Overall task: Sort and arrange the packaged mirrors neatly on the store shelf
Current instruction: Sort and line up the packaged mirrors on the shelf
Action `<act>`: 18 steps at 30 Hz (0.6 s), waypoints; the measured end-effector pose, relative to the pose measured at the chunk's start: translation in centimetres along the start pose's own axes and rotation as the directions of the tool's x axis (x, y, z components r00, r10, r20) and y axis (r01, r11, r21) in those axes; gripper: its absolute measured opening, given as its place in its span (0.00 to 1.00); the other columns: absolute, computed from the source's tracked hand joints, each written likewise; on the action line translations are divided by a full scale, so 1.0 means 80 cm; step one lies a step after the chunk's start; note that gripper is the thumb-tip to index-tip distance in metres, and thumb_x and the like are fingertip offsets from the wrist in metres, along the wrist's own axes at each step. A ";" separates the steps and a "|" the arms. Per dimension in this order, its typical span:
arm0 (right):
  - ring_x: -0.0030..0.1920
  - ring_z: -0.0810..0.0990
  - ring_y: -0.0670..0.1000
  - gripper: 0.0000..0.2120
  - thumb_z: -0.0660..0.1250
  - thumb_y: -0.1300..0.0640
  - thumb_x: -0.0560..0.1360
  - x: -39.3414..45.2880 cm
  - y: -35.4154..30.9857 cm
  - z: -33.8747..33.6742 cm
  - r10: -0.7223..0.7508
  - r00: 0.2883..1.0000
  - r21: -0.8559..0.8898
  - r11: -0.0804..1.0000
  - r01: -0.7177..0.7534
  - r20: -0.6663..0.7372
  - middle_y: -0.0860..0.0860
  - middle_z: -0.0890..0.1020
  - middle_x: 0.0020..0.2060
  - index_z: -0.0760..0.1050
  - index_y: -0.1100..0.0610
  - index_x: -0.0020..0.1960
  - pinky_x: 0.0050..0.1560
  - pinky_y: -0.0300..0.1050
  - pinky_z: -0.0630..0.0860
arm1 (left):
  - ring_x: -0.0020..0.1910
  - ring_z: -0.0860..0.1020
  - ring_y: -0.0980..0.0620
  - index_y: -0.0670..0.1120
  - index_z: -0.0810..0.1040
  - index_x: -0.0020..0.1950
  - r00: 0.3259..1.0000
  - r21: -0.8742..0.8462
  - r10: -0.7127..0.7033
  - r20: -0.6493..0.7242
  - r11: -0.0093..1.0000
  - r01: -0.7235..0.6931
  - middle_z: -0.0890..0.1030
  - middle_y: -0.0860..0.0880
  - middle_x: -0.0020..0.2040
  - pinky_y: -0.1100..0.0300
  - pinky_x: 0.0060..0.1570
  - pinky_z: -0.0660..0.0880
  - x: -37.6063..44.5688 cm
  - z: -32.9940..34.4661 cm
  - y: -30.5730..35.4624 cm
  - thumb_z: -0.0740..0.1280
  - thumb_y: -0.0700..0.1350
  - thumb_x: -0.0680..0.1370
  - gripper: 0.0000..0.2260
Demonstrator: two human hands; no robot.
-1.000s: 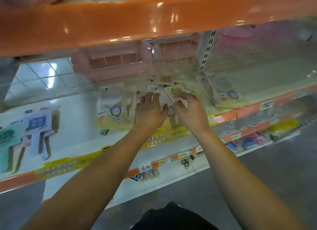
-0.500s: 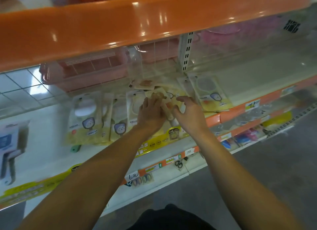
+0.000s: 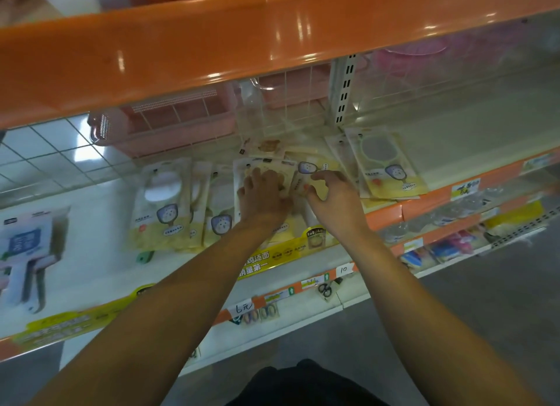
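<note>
we see both hands reaching onto the white shelf under an orange shelf edge. the left hand lies flat with fingers spread, pressing on a yellow mirror packet in the middle of the shelf. the right hand sits just beside it, fingers curled, and seems to pinch the edge of a neighbouring mirror packet, though the blur makes the grip hard to read. to the left, a row of mirror packets lies overlapping side by side. to the right, another pair of mirror packets lies tilted, near the shelf's orange front rail. a pink basket stands behind the packets by the wire back. at far left lies a blue-and-white pack. a yellow label strip runs along the front under the arms.
</note>
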State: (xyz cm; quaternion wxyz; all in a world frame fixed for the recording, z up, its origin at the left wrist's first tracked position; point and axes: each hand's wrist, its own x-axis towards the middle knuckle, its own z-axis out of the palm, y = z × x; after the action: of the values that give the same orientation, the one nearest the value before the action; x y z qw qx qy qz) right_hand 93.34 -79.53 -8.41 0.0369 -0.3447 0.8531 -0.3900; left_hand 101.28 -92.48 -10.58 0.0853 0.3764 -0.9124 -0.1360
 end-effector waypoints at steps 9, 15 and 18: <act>0.53 0.78 0.56 0.14 0.66 0.54 0.75 -0.009 -0.019 0.009 -0.026 0.999 0.012 1.000 0.026 0.024 0.56 0.78 0.56 0.78 0.56 0.59 0.50 0.49 0.77 | 0.60 0.68 0.41 0.49 0.74 0.59 0.998 -0.104 0.001 -0.062 0.995 -0.008 0.70 0.47 0.63 0.50 0.58 0.66 -0.015 -0.018 -0.016 0.68 0.56 0.71 0.20; 0.55 0.78 0.57 0.13 0.67 0.54 0.75 -0.016 -0.055 0.039 -0.058 0.996 0.027 0.998 0.056 0.066 0.55 0.78 0.56 0.78 0.56 0.57 0.52 0.46 0.74 | 0.60 0.67 0.41 0.50 0.72 0.56 0.990 -0.095 -0.044 -0.137 0.995 0.031 0.69 0.48 0.62 0.50 0.58 0.67 -0.033 -0.042 -0.056 0.68 0.60 0.70 0.20; 0.55 0.78 0.56 0.13 0.67 0.54 0.75 -0.023 -0.087 0.066 -0.095 0.989 0.041 0.995 0.091 0.111 0.54 0.78 0.57 0.78 0.55 0.57 0.53 0.47 0.73 | 0.59 0.68 0.42 0.51 0.72 0.54 0.977 -0.091 -0.096 -0.190 0.993 0.080 0.70 0.48 0.61 0.49 0.56 0.68 -0.050 -0.058 -0.099 0.68 0.60 0.69 0.19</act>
State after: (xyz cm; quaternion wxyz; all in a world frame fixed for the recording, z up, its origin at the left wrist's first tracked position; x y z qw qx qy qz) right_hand 100.37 -84.99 -7.59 0.0729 -0.4048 0.8255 -0.3865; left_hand 110.51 -95.90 -8.88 0.1831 0.4242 -0.8757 -0.1401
